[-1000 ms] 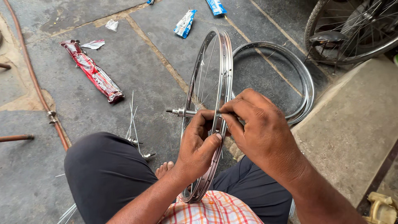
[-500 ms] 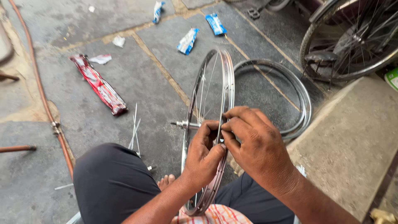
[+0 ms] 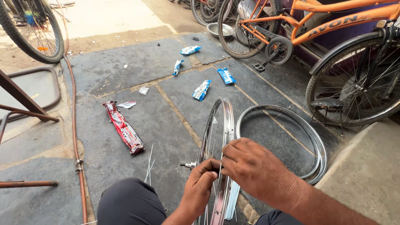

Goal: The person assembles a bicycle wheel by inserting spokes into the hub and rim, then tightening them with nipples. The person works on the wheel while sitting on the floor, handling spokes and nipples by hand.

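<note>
Looks like spoke-lacing time — the wheel rim (image 3: 223,137) stands upright between the knees, left hand (image 3: 200,187) pinched shut on a spoke (image 3: 219,164) near the hub axle (image 3: 189,165), right hand (image 3: 254,168) closed over the rim. Next move needs fine threading, I'd guess.

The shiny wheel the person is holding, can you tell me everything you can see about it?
The wheel is a bare bicycle rim of shiny silver metal with thin spokes and no tyre. It stands upright on edge, between the person's knees. A hub axle pokes out to one side. The left hand pinches at the spokes near the hub, and the right hand rests over the rim. More empty rims lie flat beside it.
</note>
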Demonstrator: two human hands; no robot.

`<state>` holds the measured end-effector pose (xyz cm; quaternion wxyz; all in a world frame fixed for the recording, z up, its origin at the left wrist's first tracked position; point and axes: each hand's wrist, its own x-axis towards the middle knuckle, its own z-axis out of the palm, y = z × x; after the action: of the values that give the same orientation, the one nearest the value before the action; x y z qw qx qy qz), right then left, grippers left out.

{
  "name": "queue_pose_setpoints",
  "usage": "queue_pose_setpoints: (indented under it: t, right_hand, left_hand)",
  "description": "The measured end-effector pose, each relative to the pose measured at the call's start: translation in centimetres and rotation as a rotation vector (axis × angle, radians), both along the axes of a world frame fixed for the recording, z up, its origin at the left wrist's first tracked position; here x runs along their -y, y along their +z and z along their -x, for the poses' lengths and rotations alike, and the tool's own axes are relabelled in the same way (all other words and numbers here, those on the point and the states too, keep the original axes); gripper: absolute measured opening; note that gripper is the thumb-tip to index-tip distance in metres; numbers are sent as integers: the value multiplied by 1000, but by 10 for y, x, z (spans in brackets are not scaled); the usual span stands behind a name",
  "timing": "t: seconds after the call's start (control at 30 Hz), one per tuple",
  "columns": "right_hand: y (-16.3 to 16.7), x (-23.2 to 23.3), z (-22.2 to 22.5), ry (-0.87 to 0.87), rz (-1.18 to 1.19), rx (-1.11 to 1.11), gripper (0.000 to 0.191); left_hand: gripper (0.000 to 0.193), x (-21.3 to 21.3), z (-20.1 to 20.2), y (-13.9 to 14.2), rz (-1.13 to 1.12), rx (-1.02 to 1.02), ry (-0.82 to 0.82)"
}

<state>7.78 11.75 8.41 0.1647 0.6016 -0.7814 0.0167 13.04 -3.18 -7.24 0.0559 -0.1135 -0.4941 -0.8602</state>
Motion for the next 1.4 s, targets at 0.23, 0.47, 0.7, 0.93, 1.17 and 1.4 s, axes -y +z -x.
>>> queue_pose_setpoints:
  t: [0.23,0.47,0.7,0.93,1.17,1.4]
  right_hand:
    - [10,4,-1,13,-239,112,11]
    - [20,7,-3,7,-334,166,26]
    - [20,13,0,65,-425,124,24]
    - [19,15,0,143,-541,25,12]
    - [22,17,-1,50,-376,166,23]
    - [25,16,-3,11,-369,203,23]
  left_hand:
    - [11,19,7,11,258,235,-137]
    - [9,23,12,-1,162,179,-177]
    - [11,23,21,-25,-121,205,-334]
    - [41,27,25,-31,-309,152,-472]
    - [46,29,28,-25,-334,193,-460]
    - [48,27,33,-27,-320,243,-454]
